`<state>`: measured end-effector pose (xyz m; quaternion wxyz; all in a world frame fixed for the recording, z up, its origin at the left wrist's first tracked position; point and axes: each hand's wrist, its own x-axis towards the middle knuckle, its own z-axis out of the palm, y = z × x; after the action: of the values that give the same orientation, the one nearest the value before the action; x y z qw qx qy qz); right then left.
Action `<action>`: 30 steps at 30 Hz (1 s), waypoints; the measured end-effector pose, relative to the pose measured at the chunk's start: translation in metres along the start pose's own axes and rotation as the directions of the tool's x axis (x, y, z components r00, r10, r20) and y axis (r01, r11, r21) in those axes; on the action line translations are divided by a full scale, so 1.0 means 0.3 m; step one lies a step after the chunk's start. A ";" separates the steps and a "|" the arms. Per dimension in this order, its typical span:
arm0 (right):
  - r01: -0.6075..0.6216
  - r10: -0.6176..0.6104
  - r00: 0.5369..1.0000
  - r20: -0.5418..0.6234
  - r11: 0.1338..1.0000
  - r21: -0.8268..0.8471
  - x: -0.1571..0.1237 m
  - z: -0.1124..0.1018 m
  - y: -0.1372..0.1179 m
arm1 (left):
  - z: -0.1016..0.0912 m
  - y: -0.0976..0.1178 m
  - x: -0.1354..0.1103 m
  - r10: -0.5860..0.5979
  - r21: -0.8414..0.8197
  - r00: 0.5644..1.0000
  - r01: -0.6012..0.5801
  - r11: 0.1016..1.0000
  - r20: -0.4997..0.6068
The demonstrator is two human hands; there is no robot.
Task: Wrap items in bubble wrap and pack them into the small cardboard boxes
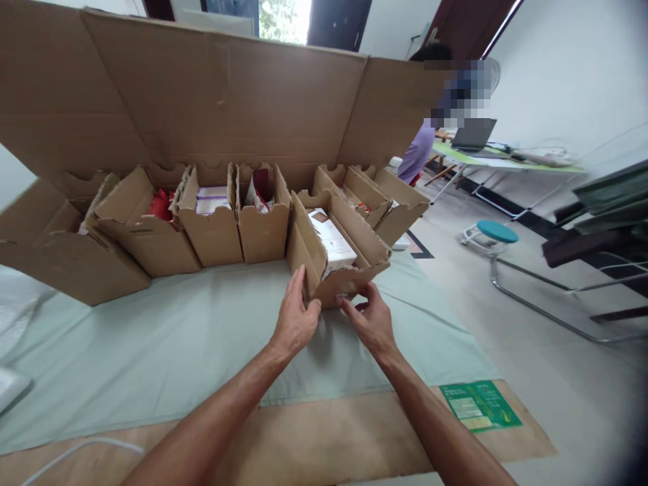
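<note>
A small open cardboard box (349, 233) stands pulled forward from a row of like boxes on a pale green cloth (167, 337). A white packet (331, 239) lies inside it. My left hand (295, 316) grips the box's near left corner, thumb on the front face. My right hand (369, 317) pinches the front bottom edge of the same box with fingers curled.
A big flattened cardboard sheet (227, 94) stands behind the row of boxes (212, 219), some holding red and white packets. A green card (480, 403) lies at the right on the brown table edge. Beyond are a stool (496, 233) and a seated person (418, 152) at a desk.
</note>
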<state>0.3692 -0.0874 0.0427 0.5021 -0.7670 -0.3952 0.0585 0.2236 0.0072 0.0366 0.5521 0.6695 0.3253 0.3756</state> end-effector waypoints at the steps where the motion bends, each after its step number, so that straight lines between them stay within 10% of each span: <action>1: 0.004 -0.005 1.000 -0.018 1.000 -0.028 0.028 0.018 0.000 | -0.004 -0.004 0.026 -0.005 0.021 1.000 0.006 1.000 -0.023; 10: 0.019 -0.030 0.997 -0.073 0.990 -0.140 0.181 0.137 0.006 | -0.045 -0.036 0.186 -0.055 0.159 0.971 0.093 0.983 -0.231; 17: 0.150 -0.135 0.986 0.100 0.977 -0.154 0.065 0.161 -0.009 | -0.025 -0.095 0.122 -0.015 0.152 0.977 0.049 0.987 -0.212; 30: 0.240 -0.208 0.942 0.262 0.966 -0.097 0.173 0.259 0.081 | -0.013 -0.184 0.181 0.103 0.224 0.994 -0.093 0.970 -0.034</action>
<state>0.3800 -0.0012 0.0008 0.4016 -0.7340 -0.5430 0.0716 0.2466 0.0652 -0.0094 0.4473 0.7334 0.3442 0.3789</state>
